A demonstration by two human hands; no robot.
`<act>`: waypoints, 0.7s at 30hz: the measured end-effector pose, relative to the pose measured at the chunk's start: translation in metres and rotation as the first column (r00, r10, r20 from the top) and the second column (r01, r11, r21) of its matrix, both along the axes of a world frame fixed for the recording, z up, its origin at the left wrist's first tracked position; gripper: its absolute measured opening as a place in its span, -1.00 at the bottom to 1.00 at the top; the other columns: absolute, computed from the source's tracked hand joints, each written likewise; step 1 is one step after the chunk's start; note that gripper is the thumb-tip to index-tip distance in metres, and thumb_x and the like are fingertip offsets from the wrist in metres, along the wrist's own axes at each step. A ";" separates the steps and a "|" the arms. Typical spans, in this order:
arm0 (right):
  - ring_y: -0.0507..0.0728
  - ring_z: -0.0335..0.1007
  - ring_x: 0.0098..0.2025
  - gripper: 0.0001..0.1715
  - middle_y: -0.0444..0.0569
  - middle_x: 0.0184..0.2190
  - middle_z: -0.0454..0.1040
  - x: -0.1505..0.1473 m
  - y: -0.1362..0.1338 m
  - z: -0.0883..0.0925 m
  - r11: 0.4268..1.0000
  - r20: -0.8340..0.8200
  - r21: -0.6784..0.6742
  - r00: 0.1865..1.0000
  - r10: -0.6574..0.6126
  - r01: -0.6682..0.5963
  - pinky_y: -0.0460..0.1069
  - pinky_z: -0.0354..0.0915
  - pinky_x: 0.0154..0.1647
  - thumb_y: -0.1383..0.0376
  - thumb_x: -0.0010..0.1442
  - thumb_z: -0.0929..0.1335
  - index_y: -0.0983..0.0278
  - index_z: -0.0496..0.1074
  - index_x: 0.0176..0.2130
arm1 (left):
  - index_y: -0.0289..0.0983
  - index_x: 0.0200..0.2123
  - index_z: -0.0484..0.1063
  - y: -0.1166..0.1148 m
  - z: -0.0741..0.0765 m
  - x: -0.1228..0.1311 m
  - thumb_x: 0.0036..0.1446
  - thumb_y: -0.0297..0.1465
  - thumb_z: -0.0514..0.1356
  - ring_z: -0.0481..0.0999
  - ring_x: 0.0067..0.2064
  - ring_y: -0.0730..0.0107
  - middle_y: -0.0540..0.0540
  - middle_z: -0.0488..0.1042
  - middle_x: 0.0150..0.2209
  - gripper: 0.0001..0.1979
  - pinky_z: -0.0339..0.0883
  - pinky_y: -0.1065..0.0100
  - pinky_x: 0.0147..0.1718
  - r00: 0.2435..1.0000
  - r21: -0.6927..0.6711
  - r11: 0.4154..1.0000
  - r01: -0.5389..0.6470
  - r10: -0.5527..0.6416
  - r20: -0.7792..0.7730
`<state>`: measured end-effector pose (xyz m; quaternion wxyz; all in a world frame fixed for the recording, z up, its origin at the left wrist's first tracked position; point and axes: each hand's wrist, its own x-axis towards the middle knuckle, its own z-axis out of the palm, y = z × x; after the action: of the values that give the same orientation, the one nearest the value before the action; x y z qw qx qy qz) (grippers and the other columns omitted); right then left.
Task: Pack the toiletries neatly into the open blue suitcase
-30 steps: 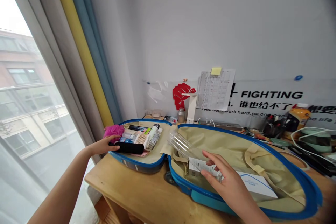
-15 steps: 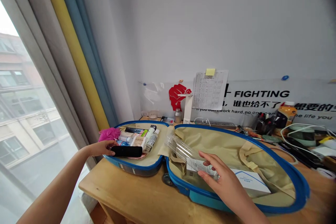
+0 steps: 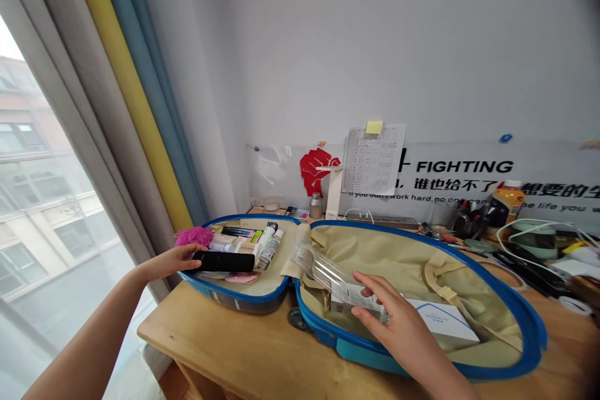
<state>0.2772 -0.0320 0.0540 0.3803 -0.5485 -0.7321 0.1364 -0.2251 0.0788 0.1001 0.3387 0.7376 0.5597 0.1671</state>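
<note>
Left hand [image 3: 171,259] lay at about 9 o'clock from the middle of the desk, fingers curled and closed over the near end of a black padded cylinder [image 3: 225,261]. The cylinder sat across the front of the smaller half of an open suitcase [image 3: 239,297], whose blue rim and beige lining were plain to see.

Right hand [image 3: 394,319] was at about 5 o'clock, partly closed, its fingers [image 3: 368,284] wrapped on a white carton [image 3: 351,295]. A clear plastic tube [image 3: 316,269] lay tilted just beside the carton, its far end pointing toward 10 o'clock, inside the larger half of the suitcase [image 3: 529,319]. Whether the palm also bore the tube, I could not tell.

Beyond the black cylinder, in the smaller half, sat a pink shower puff [image 3: 193,236], a wooden comb [image 3: 246,249] and a cluster of small toiletry bottles [image 3: 269,250]. A flat white box [image 3: 443,322] with blue lines lay in the larger half, at 4 o'clock from the carton. The suitcase rested on a pale wooden desk [image 3: 187,331], with an orange-capped bottle [image 3: 509,203] toward 2 o'clock.
</note>
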 end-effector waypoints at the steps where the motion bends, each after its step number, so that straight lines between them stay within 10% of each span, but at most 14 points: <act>1: 0.11 0.49 -0.10 -0.47 -0.01 -0.01 0.48 0.000 0.000 0.000 1.000 0.004 -0.006 1.000 0.002 -0.002 -0.03 0.44 -0.17 0.02 0.19 0.29 0.06 0.37 0.12 | -0.24 -0.08 0.42 -0.001 0.001 0.001 -0.14 0.20 0.23 0.46 -0.07 0.11 -0.13 0.49 -0.16 -0.28 0.35 0.21 -0.05 1.000 0.005 1.000 -0.004 0.004 0.014; 21: 0.16 0.44 0.04 -0.44 0.00 0.08 0.43 0.000 -0.010 0.010 0.993 0.077 -0.041 0.991 0.110 -0.107 0.04 0.38 0.04 0.01 0.19 0.30 0.03 0.37 0.16 | -0.26 0.01 0.32 -0.006 0.043 0.075 0.00 0.01 0.28 0.41 -0.01 0.17 -0.13 0.44 -0.07 -0.39 0.30 0.24 -0.01 0.965 0.033 0.979 0.199 -0.202 0.170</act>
<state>0.2767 -0.0422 0.0642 0.3331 -0.5196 -0.7727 0.1486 -0.1499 0.0731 0.1434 0.3950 0.7758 0.4496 0.1997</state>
